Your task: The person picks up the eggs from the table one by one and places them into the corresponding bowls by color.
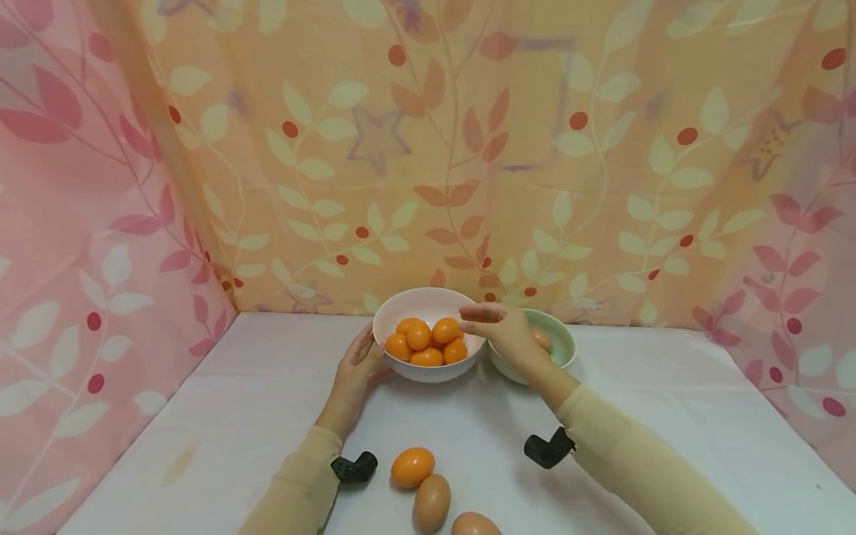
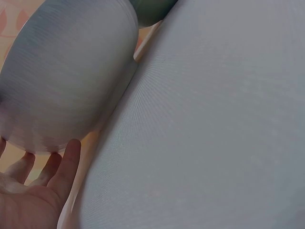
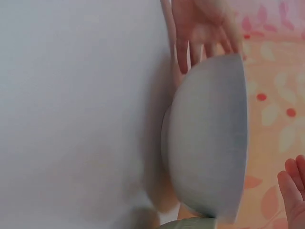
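A white bowl at the back of the table holds several smooth, glossy orange egg-shaped pieces. My left hand rests against its left side, the fairly straight fingertips touching the outer wall, as the left wrist view also shows. Over the bowl's right rim is my right hand, fingers extended toward the orange pieces and nothing held in it. Just right of the white bowl, partly behind the right hand, stands a pale green bowl with a brown egg in it.
Nearer on the white table lie another orange egg-shaped piece, a brown egg beside it, and a second brown egg cut by the frame edge. A patterned curtain stands right behind the bowls.
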{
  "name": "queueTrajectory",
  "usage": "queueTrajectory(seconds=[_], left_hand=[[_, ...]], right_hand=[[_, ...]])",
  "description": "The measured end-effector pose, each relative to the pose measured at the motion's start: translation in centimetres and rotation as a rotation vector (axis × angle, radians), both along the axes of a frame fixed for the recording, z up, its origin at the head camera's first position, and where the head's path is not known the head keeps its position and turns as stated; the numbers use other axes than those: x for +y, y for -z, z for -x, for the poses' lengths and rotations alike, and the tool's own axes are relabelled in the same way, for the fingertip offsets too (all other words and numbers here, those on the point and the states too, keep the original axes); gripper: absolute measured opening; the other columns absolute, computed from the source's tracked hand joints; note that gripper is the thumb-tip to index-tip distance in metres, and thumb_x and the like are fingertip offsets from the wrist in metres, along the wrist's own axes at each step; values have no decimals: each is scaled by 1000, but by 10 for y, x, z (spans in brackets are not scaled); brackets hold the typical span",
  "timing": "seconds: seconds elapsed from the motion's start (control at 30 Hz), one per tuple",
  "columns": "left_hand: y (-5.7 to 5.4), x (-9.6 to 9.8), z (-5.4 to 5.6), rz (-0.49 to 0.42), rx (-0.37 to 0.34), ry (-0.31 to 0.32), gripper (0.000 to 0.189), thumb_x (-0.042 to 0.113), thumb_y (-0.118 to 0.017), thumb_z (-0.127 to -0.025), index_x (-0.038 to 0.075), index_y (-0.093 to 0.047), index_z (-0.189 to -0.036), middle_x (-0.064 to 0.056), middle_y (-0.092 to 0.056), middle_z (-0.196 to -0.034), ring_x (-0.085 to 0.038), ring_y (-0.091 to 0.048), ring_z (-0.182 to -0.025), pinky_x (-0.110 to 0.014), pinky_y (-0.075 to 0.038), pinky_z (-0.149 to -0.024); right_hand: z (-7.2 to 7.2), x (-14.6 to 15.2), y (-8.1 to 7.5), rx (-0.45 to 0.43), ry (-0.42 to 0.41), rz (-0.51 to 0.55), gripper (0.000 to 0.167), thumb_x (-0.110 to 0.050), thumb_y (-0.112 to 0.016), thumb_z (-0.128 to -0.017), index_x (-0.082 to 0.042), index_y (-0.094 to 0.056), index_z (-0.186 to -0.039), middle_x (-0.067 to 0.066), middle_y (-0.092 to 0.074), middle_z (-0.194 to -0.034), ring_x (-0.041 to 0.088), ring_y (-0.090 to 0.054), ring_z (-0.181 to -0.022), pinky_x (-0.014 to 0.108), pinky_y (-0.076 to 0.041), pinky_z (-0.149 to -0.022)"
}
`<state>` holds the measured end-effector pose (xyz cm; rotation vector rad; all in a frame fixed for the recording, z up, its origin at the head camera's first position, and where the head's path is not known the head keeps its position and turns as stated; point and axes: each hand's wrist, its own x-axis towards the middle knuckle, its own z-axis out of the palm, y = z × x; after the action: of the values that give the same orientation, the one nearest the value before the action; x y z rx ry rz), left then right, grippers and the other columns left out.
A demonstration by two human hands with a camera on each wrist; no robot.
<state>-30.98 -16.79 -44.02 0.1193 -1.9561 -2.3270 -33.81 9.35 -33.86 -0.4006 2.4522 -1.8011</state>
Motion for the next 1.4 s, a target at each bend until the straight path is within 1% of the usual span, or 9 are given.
queueTrajectory(seconds=[0.23,0.37,0.5,0.6,0.7,0.93,1.03,1.2,1.4], left_hand=[[0,-1,0,0,3,-1,62,31,-58,-101,26,-31,-156,-2,-25,-166,-25,-35,-148,-46,-48,-108],[0,0,-1,3,9,3,61,30,-58,-101,26,-31,-156,-3,-25,-165,-26,-36,-147,-47,-47,-108],[0,1,0,-5,5,6,61,30,-59,-101,27,-32,-156,-3,-25,-165,-26,-37,-147,-47,-47,-108],[0,2,0,-4,4,-1,61,30,-59,-101,28,-33,-156,-3,-26,-165,-26,-37,-147,-47,-47,-108],[0,2,0,2,2,-7,61,30,-59,-100,27,-33,-156,-2,-26,-165,-26,-36,-147,-47,-47,-109],[-1,2,-1,19,-5,-8,63,32,-59,-100,27,-31,-156,-2,-25,-166,-26,-34,-148,-46,-47,-109],[-1,1,-1,10,-6,-8,63,32,-60,-100,27,-32,-156,-2,-25,-166,-26,-34,-148,-46,-47,-109],[-1,1,-1,14,-2,-6,63,33,-59,-100,27,-31,-156,-2,-25,-166,-25,-34,-149,-46,-46,-109],[-1,2,-2,27,7,-3,62,33,-58,-101,27,-32,-156,-2,-25,-166,-26,-34,-148,-45,-47,-109]], right_hand=[[-45,19,6,-6,-131,24,41,-20,-81,-82,-5,-72,-118,16,-70,-124,19,-67,-115,22,-56,-93],[-68,29,15,-13,-208,50,39,-16,-80,-83,0,-71,-116,19,-69,-123,17,-69,-110,24,-58,-90],[-86,38,23,-56,-236,40,37,-17,-79,-83,-1,-72,-116,13,-71,-121,13,-68,-111,25,-58,-91],[-96,42,28,-97,-258,48,37,-16,-80,-82,-2,-72,-116,15,-69,-125,15,-67,-113,28,-58,-91],[-106,44,34,-123,-289,38,38,-17,-80,-82,-2,-72,-116,20,-66,-128,20,-66,-115,27,-58,-91],[-125,50,48,-177,-369,21,44,-16,-79,-83,5,-67,-120,25,-69,-118,31,-67,-112,23,-59,-85],[-131,53,53,-197,-417,51,46,-13,-79,-83,6,-65,-123,25,-68,-119,25,-68,-112,23,-58,-88],[-138,58,64,-240,-477,88,50,-11,-79,-83,7,-62,-126,25,-67,-123,5,-66,-109,24,-55,-95],[-144,63,74,-292,-515,82,48,-8,-78,-82,6,-63,-125,23,-67,-125,5,-65,-108,22,-56,-93]])
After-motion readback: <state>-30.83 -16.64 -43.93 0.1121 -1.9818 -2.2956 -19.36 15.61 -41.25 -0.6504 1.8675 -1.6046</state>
